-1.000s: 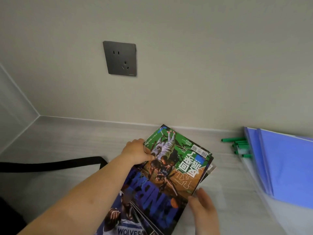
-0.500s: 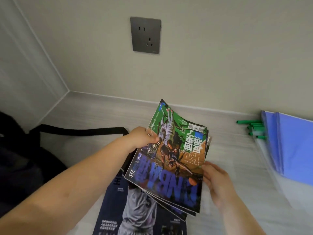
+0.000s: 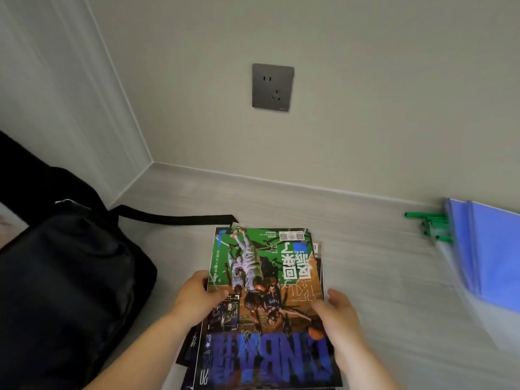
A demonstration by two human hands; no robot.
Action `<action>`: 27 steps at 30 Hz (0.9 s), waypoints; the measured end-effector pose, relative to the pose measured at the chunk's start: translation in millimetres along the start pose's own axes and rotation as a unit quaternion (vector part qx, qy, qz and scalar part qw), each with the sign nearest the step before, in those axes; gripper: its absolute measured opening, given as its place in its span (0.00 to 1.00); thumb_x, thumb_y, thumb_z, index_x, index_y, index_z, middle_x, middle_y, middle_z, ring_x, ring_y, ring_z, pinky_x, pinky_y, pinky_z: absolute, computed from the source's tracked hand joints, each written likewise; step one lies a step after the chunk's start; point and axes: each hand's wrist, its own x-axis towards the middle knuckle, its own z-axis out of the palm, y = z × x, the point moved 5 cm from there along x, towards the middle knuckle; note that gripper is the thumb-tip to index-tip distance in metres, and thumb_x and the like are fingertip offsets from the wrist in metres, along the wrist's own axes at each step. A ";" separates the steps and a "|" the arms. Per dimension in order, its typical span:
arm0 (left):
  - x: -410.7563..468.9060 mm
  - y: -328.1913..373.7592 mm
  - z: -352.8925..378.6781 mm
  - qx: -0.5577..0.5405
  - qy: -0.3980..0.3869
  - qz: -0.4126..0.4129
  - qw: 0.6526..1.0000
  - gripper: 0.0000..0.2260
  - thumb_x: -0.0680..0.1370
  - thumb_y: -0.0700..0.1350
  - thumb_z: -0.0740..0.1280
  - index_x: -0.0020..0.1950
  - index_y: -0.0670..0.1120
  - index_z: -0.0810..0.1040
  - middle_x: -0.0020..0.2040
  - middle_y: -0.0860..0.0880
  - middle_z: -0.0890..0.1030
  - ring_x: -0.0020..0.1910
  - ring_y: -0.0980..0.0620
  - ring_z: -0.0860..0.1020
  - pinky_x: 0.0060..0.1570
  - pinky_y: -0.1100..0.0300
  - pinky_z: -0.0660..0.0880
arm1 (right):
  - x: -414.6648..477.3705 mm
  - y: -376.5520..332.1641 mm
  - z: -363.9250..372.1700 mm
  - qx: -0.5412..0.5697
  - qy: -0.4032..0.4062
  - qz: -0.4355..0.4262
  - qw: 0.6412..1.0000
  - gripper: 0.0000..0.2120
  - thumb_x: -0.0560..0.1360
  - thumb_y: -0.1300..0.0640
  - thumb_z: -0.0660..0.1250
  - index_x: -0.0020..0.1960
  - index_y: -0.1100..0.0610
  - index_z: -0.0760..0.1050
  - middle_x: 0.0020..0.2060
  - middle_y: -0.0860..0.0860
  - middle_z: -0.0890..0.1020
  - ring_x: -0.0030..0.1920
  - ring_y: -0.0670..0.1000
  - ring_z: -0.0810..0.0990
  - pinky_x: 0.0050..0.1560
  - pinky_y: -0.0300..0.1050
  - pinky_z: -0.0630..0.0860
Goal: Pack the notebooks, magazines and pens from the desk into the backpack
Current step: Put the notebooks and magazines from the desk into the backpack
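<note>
Glossy magazines [image 3: 267,291] gripped by both hands, left [image 3: 197,299], right [image 3: 337,316].

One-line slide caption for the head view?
Both hands hold magazines beside black backpack; green pens wait.

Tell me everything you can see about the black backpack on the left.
The backpack is black, soft, matte fabric, slumped on the pale desk at the left, against the side wall. A small metal buckle glints near its top. One black strap trails flat across the desk toward the magazines. Whether it is open cannot be told. Neither hand touches it.
</note>
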 end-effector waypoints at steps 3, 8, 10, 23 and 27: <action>4.3 -3.2 -3.3 -0.094 0.007 -0.069 0.993 0.17 0.71 0.38 0.70 0.57 0.33 0.71 0.44 0.44 0.78 0.42 0.47 0.76 0.46 0.57 0.71 | 9.3 -0.4 -5.5 0.011 0.022 0.043 0.999 0.23 0.73 0.64 0.63 0.66 0.66 0.63 0.58 0.65 0.76 0.53 0.63 0.78 0.55 0.57 0.76; 13.6 3.5 2.5 -0.040 -0.074 -0.091 0.992 0.06 0.72 0.40 0.68 0.46 0.39 0.76 0.42 0.44 0.82 0.41 0.47 0.79 0.50 0.54 0.74 | 16.2 -10.8 2.4 -0.008 0.005 0.082 0.997 0.13 0.72 0.60 0.66 0.50 0.70 0.76 0.52 0.66 0.80 0.54 0.64 0.78 0.62 0.61 0.71; 17.2 4.6 4.1 -0.011 -0.076 -0.094 0.993 0.07 0.72 0.42 0.69 0.46 0.41 0.75 0.46 0.43 0.82 0.49 0.44 0.79 0.53 0.54 0.74 | 18.4 -13.1 5.0 -0.001 -0.008 0.096 0.995 0.14 0.72 0.59 0.68 0.52 0.68 0.75 0.52 0.65 0.80 0.53 0.63 0.79 0.59 0.58 0.73; 25.8 59.8 -3.0 -0.087 -0.075 0.037 0.993 0.09 0.72 0.37 0.67 0.47 0.45 0.70 0.45 0.47 0.78 0.39 0.48 0.78 0.43 0.55 0.75 | 28.3 -26.4 19.6 0.025 -0.035 0.030 0.999 0.16 0.69 0.70 0.67 0.56 0.66 0.69 0.50 0.63 0.80 0.44 0.59 0.79 0.47 0.52 0.76; 27.4 42.2 -6.8 -0.148 -0.063 0.031 0.987 0.07 0.74 0.35 0.65 0.43 0.46 0.69 0.49 0.41 0.78 0.33 0.50 0.77 0.37 0.58 0.74 | 25.0 -32.5 16.8 0.090 -0.050 0.028 0.994 0.23 0.69 0.71 0.67 0.61 0.65 0.65 0.37 0.56 0.78 0.29 0.53 0.79 0.22 0.41 0.76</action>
